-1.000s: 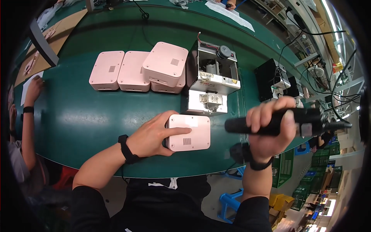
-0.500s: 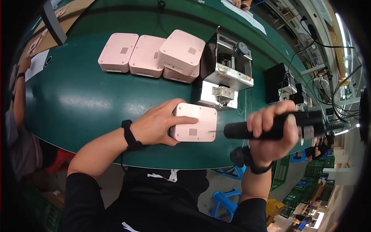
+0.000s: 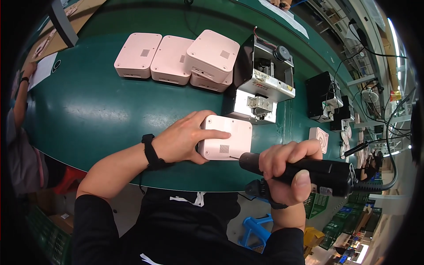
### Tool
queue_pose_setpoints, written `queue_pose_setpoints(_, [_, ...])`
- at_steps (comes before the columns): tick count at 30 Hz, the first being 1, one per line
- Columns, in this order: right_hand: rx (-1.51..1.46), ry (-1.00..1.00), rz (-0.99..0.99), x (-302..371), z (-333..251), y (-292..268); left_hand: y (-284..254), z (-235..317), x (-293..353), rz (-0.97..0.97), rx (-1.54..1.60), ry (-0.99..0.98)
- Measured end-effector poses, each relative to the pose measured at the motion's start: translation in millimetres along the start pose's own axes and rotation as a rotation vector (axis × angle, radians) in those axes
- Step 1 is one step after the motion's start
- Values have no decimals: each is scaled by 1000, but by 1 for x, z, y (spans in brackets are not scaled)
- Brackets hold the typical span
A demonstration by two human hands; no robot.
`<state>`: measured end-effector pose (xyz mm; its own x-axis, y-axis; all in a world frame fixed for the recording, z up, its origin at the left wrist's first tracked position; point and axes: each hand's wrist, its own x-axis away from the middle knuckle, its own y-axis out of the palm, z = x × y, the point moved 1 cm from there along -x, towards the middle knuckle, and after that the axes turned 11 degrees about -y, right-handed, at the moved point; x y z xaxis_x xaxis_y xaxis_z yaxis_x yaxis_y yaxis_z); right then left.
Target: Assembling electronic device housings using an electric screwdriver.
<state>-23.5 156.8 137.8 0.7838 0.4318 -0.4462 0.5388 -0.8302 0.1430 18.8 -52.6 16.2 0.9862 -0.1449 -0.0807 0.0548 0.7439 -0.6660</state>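
Note:
A pale pink square box [image 3: 238, 137] lies on the green table in front of me, its face with screw holes and a small slotted vent turned up. My left hand [image 3: 185, 137] grips its left side, thumb at the near edge and index finger stretched flat across the top. In my right hand [image 3: 291, 170] is a black corded electric screwdriver [image 3: 327, 176], held level with its bit pointing left. The bit's tip is over the box's near edge, close to a screw hole by the vent; whether it touches, I cannot tell.
Several like pink boxes [image 3: 172, 57] stand beyond in a row, one stacked on another. Right of them is a black and silver screw-feeding machine [image 3: 265, 79]. Another pink part [image 3: 319, 138] lies at the right. The screwdriver's cable [image 3: 391, 163] hangs behind my right hand. A co-worker's arm [image 3: 21, 97] shows far left.
The screwdriver has swung lower and to the left, its bit moving from the box's near right corner to the middle of the near edge. My left hand keeps its grip.

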Motion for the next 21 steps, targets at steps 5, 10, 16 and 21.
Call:
queue_pose_setpoints(5, [16,4,-47,-3,0,-2,-3,3,-3,-9,-11,8])
queue_pose_setpoints(10, [-51,-124,-20,-33,1,-20,-6,0,-2,-10,15,3])
queue_pose_setpoints(16, [32,-321,211,-83,20,-44,-5,5,0,-20,6,3])
queue_pose_setpoints(21, [56,-213,196,-79,18,-42,0,6,2,4,24,-3])
